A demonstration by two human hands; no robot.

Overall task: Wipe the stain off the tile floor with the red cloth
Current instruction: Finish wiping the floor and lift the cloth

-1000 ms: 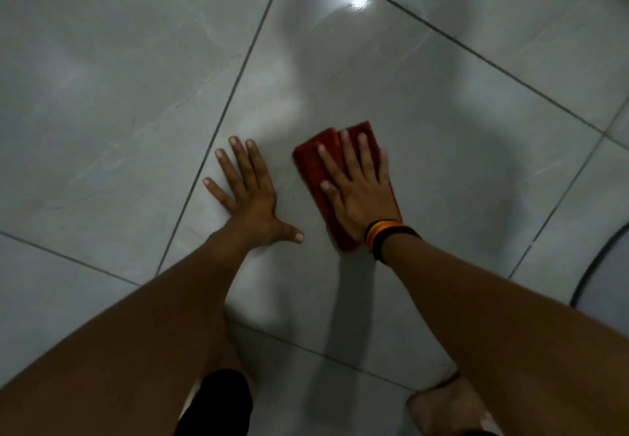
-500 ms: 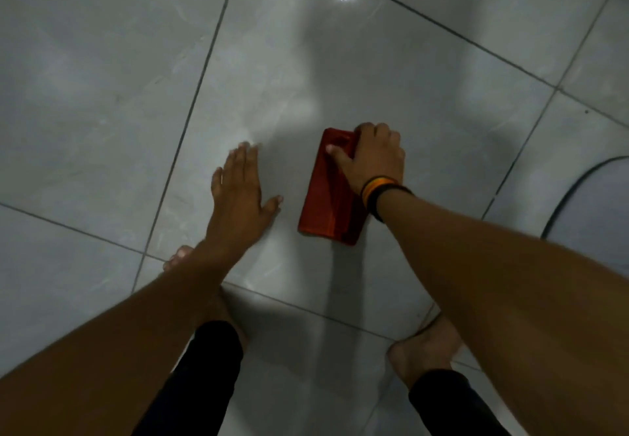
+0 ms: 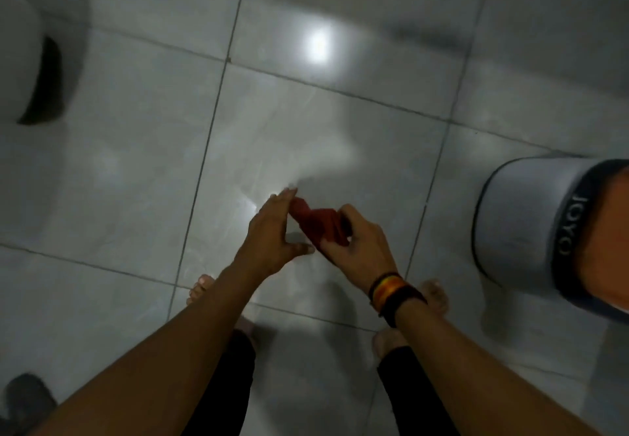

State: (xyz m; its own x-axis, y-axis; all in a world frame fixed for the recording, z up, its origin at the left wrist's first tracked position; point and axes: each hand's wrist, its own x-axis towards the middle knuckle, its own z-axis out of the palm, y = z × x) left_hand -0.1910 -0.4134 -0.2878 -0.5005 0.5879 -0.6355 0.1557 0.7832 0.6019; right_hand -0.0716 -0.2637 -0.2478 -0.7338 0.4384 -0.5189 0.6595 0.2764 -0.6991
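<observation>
The red cloth (image 3: 318,224) is bunched up and held off the grey tile floor (image 3: 306,136) between both hands. My right hand (image 3: 357,248), with striped bands on its wrist, is shut on the cloth's near end. My left hand (image 3: 272,231) has its fingers straight and touches the cloth's far tip with its fingertips. Whether the left hand grips the cloth is unclear. No stain shows on the glossy tiles below, which reflect a bright light.
A grey bucket (image 3: 531,228) with a dark rim marked JOYO stands at the right. A white rounded object (image 3: 30,61) sits at the upper left. My bare feet (image 3: 432,296) are below the hands. A dark object (image 3: 23,398) lies at the bottom left.
The right hand lifted the cloth off the floor. The left hand left the tile and came up to the cloth. The view rose and pulled back, bringing the bucket in.
</observation>
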